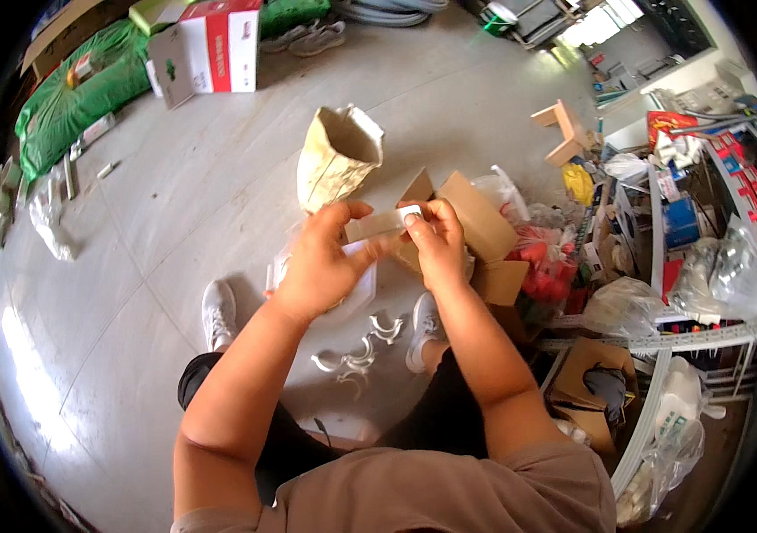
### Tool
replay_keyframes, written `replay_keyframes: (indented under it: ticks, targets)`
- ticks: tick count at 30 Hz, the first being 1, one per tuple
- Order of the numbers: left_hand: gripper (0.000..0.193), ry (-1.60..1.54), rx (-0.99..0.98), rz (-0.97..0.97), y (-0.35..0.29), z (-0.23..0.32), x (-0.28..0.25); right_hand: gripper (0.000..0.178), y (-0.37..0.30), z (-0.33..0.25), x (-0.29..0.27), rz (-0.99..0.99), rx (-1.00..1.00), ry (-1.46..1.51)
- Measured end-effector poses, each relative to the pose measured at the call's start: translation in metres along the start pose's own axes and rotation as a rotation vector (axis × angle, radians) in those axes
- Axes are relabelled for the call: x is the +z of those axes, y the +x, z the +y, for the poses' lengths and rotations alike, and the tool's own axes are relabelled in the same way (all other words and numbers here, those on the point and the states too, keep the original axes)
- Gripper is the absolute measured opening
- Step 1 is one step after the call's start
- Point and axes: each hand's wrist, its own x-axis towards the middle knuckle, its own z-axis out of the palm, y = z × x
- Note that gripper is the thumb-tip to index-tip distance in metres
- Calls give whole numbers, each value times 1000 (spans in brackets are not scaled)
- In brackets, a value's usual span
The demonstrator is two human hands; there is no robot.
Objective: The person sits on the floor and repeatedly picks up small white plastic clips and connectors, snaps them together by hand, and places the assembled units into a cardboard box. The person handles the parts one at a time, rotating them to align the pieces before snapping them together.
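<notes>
My left hand [323, 265] grips a short beige bar [371, 226], held level at chest height. My right hand [436, 238] meets it at the bar's right end and pinches a small white clip [410, 215] against it. Below my hands, several white curved clips [356, 355] lie on the grey floor between my two white shoes [218, 312]. An open brown cardboard box [478, 222] sits just behind my right hand.
A tall open paper sack [337, 155] stands on the floor ahead. A red and white carton [214, 46] and green bags [76, 93] lie at the far left. Cluttered metal shelves [707, 240], plastic bags and small boxes crowd the right side.
</notes>
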Motion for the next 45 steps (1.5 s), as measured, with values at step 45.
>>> replay_keyframes:
  ticks: [45]
  targets:
    - [18,-669,-212,-119,3,-1,47,24,-36,-29,-37,-281,345,583]
